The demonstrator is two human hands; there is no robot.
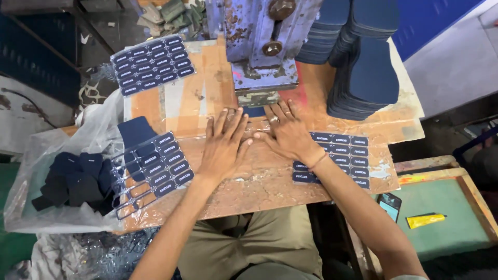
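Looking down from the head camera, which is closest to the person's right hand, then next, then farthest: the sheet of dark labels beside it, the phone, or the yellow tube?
From the right hand:
1. Sheet of dark labels, on the board just right of the wrist.
2. Phone, lower right, below the board's edge.
3. Yellow tube, farther right on the green tray.

Dk blue fabric piece (255, 111) flat under press, transparent film (259, 155) over board

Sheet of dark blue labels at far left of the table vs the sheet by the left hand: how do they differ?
The far sheet of dark blue rectangular labels looks full, every row filled; the near clear film sheet of labels has empty slots along its lower left. The far sheet lies apart from both hands; the near one lies just beside the left hand. Both lie flat and tilted on the worn brown table.
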